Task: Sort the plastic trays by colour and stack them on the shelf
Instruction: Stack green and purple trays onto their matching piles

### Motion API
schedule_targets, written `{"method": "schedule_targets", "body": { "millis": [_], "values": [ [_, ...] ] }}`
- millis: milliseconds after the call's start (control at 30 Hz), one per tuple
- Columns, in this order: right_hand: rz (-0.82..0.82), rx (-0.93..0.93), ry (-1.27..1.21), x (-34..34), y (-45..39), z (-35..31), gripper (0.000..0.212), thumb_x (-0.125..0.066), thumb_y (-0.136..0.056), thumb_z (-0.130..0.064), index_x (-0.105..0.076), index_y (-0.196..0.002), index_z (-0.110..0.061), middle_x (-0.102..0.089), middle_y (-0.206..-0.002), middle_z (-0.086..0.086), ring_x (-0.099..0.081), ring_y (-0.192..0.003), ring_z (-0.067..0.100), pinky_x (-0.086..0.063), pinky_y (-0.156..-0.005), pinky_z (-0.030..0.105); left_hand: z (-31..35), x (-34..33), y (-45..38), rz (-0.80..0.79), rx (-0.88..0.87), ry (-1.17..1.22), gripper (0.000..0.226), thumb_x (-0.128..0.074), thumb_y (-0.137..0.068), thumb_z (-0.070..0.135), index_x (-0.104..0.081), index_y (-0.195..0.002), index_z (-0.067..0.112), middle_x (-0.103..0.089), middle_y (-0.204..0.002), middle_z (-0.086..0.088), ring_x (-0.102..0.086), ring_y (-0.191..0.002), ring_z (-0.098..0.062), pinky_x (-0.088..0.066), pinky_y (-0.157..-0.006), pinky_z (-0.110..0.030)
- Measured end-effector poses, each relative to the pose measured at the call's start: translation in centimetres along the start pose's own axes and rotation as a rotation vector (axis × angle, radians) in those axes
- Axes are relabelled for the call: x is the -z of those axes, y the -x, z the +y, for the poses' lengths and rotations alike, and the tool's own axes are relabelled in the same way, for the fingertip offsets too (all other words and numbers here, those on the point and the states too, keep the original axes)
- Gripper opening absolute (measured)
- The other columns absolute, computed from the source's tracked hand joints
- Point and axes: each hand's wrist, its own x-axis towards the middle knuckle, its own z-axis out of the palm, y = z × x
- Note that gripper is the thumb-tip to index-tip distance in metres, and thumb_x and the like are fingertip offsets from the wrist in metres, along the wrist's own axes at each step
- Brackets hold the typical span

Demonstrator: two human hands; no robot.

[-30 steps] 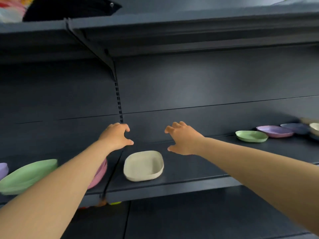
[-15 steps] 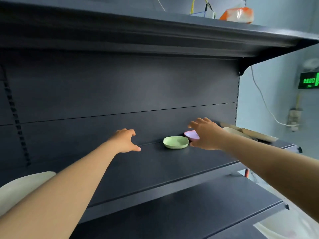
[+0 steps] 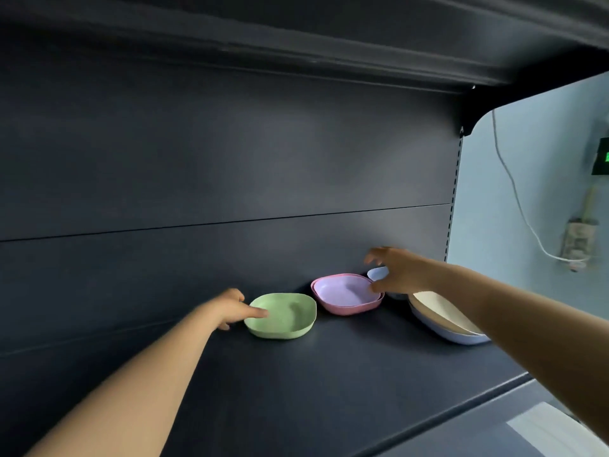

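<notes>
On the dark shelf (image 3: 329, 374), near its back panel, a pale green tray (image 3: 286, 319) is being touched at its left rim by the left hand (image 3: 230, 308), whose thumb is lying over the edge, while just beside it a lilac tray (image 3: 346, 291) is sitting nested in a pink tray (image 3: 342, 308). Over these the right hand (image 3: 398, 272) is being held with fingers spread and gripping nothing, partly hiding a small blue tray (image 3: 377, 273), and a cream tray (image 3: 441, 311) is resting in a pale blue tray (image 3: 458, 338) under the forearm. No writing is being shown legibly; a green-lit sign (image 3: 601, 156) and a white cable (image 3: 517, 199) are hanging on the wall at right.
</notes>
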Motion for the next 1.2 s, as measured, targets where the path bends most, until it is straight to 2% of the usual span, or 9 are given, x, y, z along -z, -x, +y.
{"method": "schedule_targets", "body": {
  "millis": [100, 233, 367, 567, 700, 767, 900, 1067, 1200],
  "values": [
    [-0.085, 0.014, -0.041, -1.0, -3.6, 2.0, 0.052, -0.067, -0.083, -0.028, -0.048, -0.131, -0.018, -0.053, -0.13, 0.0, -0.05, -0.103, 0.015, -0.034, -0.079, 0.021, 0.5, -2.1, -2.3, -0.011, 0.066, -0.01, 0.067, -0.08, -0.064, 0.051, -0.057, -0.111, 0.009, -0.059, -0.109, -0.003, -0.055, -0.096, -0.02, -0.044, -0.075, -0.029],
    [-0.179, 0.034, -0.157, -3.1, -8.6, 4.1, 0.053, -0.074, -0.078, -0.028, -0.052, -0.123, -0.011, -0.058, -0.121, 0.004, -0.058, -0.108, 0.022, -0.046, -0.091, 0.03, 1.1, -3.2, -3.9, 0.045, 0.177, -0.081, 0.085, -0.082, -0.062, 0.049, -0.048, -0.129, 0.009, -0.054, -0.126, -0.005, -0.053, -0.113, -0.022, -0.043, -0.086, -0.029],
    [-0.269, 0.096, -0.125, -5.3, -12.7, 5.0, 0.039, -0.078, -0.074, -0.035, -0.049, -0.091, -0.016, -0.053, -0.085, -0.004, -0.05, -0.073, 0.013, -0.039, -0.06, 0.023, 1.6, -2.8, -4.6, 0.041, 0.252, -0.146, 0.091, -0.081, -0.063, 0.053, -0.044, -0.135, 0.01, -0.049, -0.134, -0.005, -0.049, -0.12, -0.023, -0.043, -0.096, -0.031],
    [-0.392, 0.124, 0.077, -6.5, -16.5, 5.4, 0.043, -0.078, -0.068, -0.047, -0.057, -0.072, -0.009, -0.049, -0.067, 0.0, -0.043, -0.059, 0.017, -0.031, -0.05, 0.024, 1.5, -2.7, -6.0, 0.04, 0.323, -0.159, 0.084, -0.083, -0.058, 0.051, -0.053, -0.124, 0.008, -0.058, -0.123, -0.006, -0.055, -0.111, -0.023, -0.046, -0.098, -0.034],
    [-0.455, 0.165, 0.074, -6.7, -17.4, 5.8, 0.04, -0.078, -0.071, -0.042, -0.065, -0.083, -0.006, -0.052, -0.073, 0.001, -0.046, -0.066, 0.018, -0.034, -0.054, 0.024, 1.4, -2.7, -6.5, 0.036, 0.35, -0.125, 0.068, -0.085, -0.058, 0.048, -0.059, -0.109, 0.011, -0.063, -0.111, -0.005, -0.059, -0.106, -0.022, -0.046, -0.084, -0.029],
    [-0.444, 0.176, 0.044, -6.8, -17.7, 6.4, 0.03, -0.079, -0.073, -0.034, -0.058, -0.068, -0.013, -0.048, -0.064, -0.002, -0.04, -0.057, 0.014, -0.031, -0.048, 0.02, 1.2, -2.7, -6.6, 0.039, 0.353, -0.089, 0.064, -0.086, -0.059, 0.044, -0.059, -0.107, 0.012, -0.064, -0.109, -0.005, -0.059, -0.106, -0.022, -0.046, -0.089, -0.03],
    [-0.395, 0.174, -0.088, -6.7, -18.2, 7.4, 0.026, -0.081, -0.071, -0.017, -0.057, -0.063, -0.018, -0.049, -0.059, -0.003, -0.039, -0.053, 0.01, -0.03, -0.046, 0.016, 0.5, -2.9, -6.5, 0.058, 0.353, -0.039, 0.066, -0.087, -0.056, 0.045, -0.061, -0.107, 0.012, -0.063, -0.109, -0.003, -0.057, -0.107, -0.023, -0.044, -0.099, -0.034],
    [-0.326, 0.219, -0.149, -6.6, -18.9, 7.8, 0.025, -0.082, -0.068, -0.015, -0.059, -0.06, -0.017, -0.055, -0.065, 0.003, -0.045, -0.062, 0.016, -0.035, -0.054, 0.021, -0.3, -3.4, -6.3, 0.111, 0.35, 0.061, 0.071, -0.088, -0.05, 0.046, -0.062, -0.106, 0.012, -0.063, -0.111, -0.001, -0.054, -0.109, -0.022, -0.042, -0.101, -0.036],
    [-0.294, 0.253, -0.132, -6.3, -19.1, 7.8, 0.023, -0.08, -0.071, -0.016, -0.061, -0.06, -0.018, -0.057, -0.066, 0.003, -0.048, -0.061, 0.014, -0.039, -0.056, 0.022, -0.3, -3.7, -6.1, 0.138, 0.338, 0.122, 0.058, -0.088, -0.054, 0.042, -0.066, -0.1, 0.014, -0.066, -0.107, -0.001, -0.056, -0.106, -0.02, -0.043, -0.096, -0.033]
  ]
}}
